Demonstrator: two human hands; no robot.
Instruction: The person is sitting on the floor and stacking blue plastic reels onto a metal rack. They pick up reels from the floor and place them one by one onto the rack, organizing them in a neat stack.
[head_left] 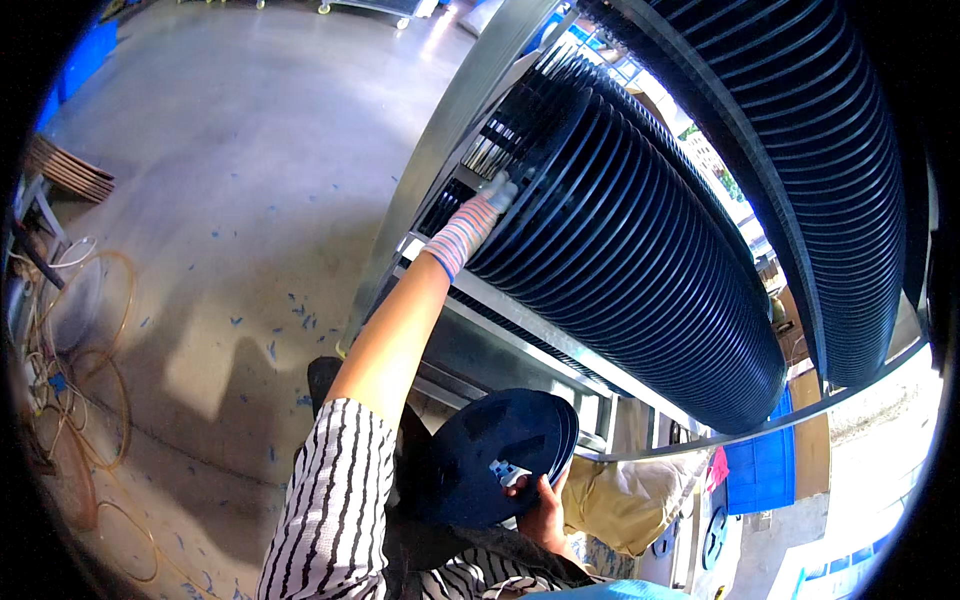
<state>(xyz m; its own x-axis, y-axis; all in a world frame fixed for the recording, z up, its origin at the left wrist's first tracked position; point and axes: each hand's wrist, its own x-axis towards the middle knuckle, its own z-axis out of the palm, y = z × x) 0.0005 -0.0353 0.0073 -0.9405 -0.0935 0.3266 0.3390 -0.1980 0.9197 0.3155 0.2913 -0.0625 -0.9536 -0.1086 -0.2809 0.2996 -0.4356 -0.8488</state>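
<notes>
Floor [220, 150]: grey, wide stretch to your left, sunlit toward the far side; your shadow side is darker. Main open room is there.
Rack [425, 165]: bare metal; its tall post rises just left of your reach, and a rail runs below the lower row. Both edges hem in your left arm.
Lower row [640, 250]: thin black discs on edge, rims closely spaced, bluish shine along them. Lies slantwise in the rack, ahead and right of you.
Upper row [810, 150]: same kind of discs, above and right of the lower row. The gap between the rows is narrow.
Hoses [125, 400]: loose loops at the far left edge of the floor, well apart from you.
Blue bin [760, 470]: right, beyond the lower end of the row.
Held discs [465, 455]: at your lap, near-black, round, flat, tilted; more than one, going by the doubled rim at right.
Left hand [488, 208]: striped glove, at the near end of the lower row, fingers by the end disc's edge. Can't tell how far open, or whether it grips.
Right hand [545, 518]: bare, closed on the held discs at their lower right, thumb at the rim.
Patch [508, 471]: small, white and blue, mid-disc; label or otherwise, can't tell.
</notes>
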